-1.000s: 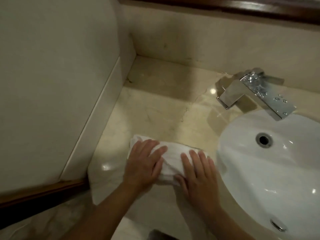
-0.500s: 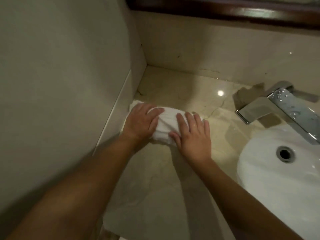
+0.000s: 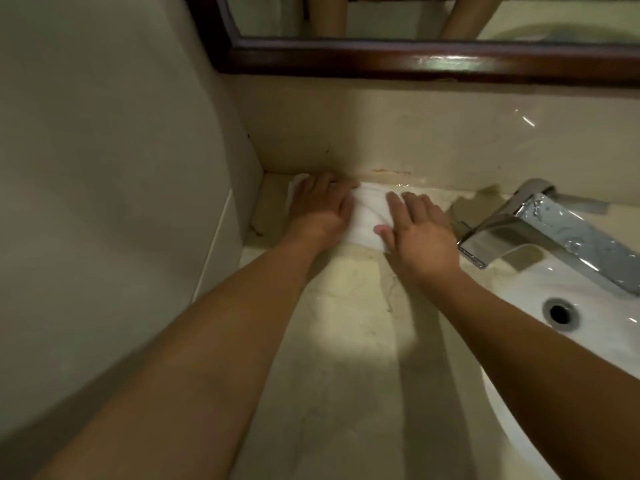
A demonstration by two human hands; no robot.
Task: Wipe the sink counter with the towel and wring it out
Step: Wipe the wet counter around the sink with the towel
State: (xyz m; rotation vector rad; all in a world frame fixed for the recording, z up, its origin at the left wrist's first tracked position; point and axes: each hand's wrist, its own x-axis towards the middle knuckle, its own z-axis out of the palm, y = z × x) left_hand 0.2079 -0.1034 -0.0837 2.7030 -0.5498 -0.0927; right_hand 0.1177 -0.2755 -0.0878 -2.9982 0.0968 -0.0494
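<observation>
Pushed the folded white cloth towel (image 3: 367, 216) from mid-counter into the back corner of the beige marble counter (image 3: 346, 341); pressed flat under left hand (image 3: 320, 211) and right hand (image 3: 420, 233), fingers straight, slightly apart. Probably still wiping; wringing not begun.

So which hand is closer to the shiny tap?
The right hand. It presses the white towel on the side nearest the tap, while the left hand sits by the corner wall.
</observation>
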